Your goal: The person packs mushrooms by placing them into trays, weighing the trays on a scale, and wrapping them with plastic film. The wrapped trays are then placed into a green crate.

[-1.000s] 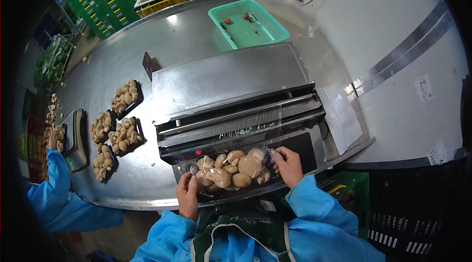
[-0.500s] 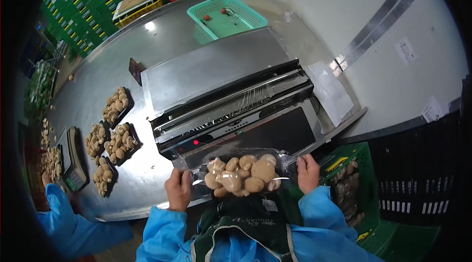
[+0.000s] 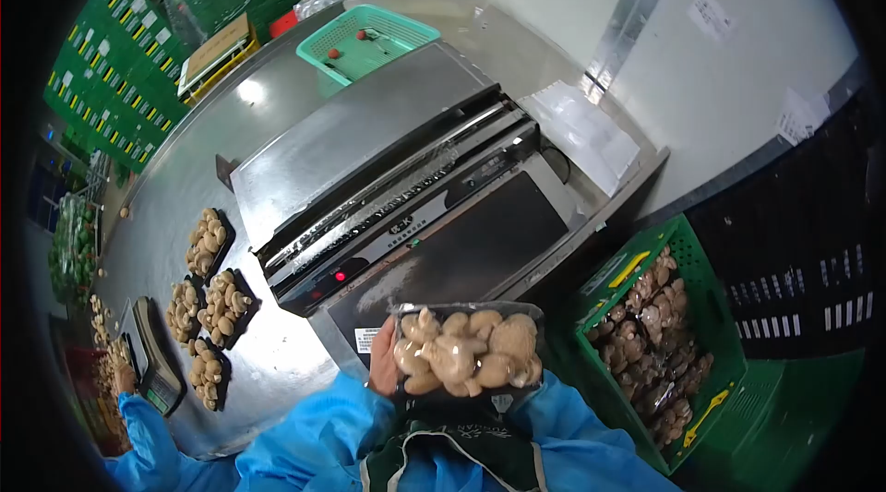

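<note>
One film-wrapped tray of mushrooms (image 3: 469, 352) sits at lower centre of the frame, in front of the worker's dark green apron (image 3: 443, 446). The left hand (image 3: 382, 358) is clamped on the tray's left end. The right hand is hidden behind or beneath the pack, and its grip cannot be told; the blue right sleeve (image 3: 581, 423) runs up to the tray's lower right corner.

Just above the pack, at centre, the wrapping machine (image 3: 365, 141) slants toward the upper right, its dark plate (image 3: 480, 247) facing the worker and a red light glowing at its left end. The near edge of the steel table (image 3: 249, 146) climbs from lower left to the sheets of white paper (image 3: 586, 137) at right. Open room shows as a strip of tabletop between the machine and four mushroom trays (image 3: 221, 307) at left, and a broader stretch toward the upper left.

At lower right, near the pack, a green crate (image 3: 715, 317) holds more mushrooms (image 3: 651, 354), its near wall close to the right sleeve. At far lower left, well apart from the pack, another person's hand (image 3: 125, 379) reaches beside a scale (image 3: 157, 358).
</note>
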{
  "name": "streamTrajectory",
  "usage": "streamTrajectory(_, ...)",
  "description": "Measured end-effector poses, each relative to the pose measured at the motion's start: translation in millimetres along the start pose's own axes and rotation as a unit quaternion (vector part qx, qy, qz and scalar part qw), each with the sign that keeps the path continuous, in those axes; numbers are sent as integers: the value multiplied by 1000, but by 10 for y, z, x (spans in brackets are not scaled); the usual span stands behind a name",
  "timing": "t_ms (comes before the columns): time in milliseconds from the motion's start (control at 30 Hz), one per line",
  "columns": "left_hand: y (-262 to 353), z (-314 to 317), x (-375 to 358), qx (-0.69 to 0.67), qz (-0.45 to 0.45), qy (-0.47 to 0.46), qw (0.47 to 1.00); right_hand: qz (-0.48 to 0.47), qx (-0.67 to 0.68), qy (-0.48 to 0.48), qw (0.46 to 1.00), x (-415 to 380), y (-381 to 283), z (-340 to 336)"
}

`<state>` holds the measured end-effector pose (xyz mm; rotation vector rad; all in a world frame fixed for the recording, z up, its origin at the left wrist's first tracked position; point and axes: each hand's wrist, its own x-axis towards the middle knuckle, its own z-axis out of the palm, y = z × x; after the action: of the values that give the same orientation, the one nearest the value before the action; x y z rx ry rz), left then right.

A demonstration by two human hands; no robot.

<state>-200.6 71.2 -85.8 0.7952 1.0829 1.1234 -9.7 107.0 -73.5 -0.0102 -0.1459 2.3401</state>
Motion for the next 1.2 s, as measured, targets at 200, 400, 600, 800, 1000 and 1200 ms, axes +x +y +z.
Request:
streamTrajectory(200, 184, 141, -645, 14, -80, -76, 994, 144, 76, 5, 987, -656, 272, 452)
streamTrajectory(400, 664, 645, -1008, -194, -150, -313, 917, 173, -472, 195, 842, -1307, 256, -376)
streamTrajectory(600, 600, 426, -1113, -160, -225, -270, 922, 39, -675, -194, 711, -462, -26, 1476)
streamTrajectory(800, 568, 237, -1172, -146, -234, -229, 933, 155, -692, -25, 704, -1168, -149, 1247)
streamTrajectory(1000, 279, 618, -965, -167, -226, -276, 919, -10, -581, 188, 792, -1853, -195, 792)
streamTrajectory(1200, -50, 2021, -445, 35, -283, -486, 826, -369, -398, 457, 704, -3070, -675, 11)
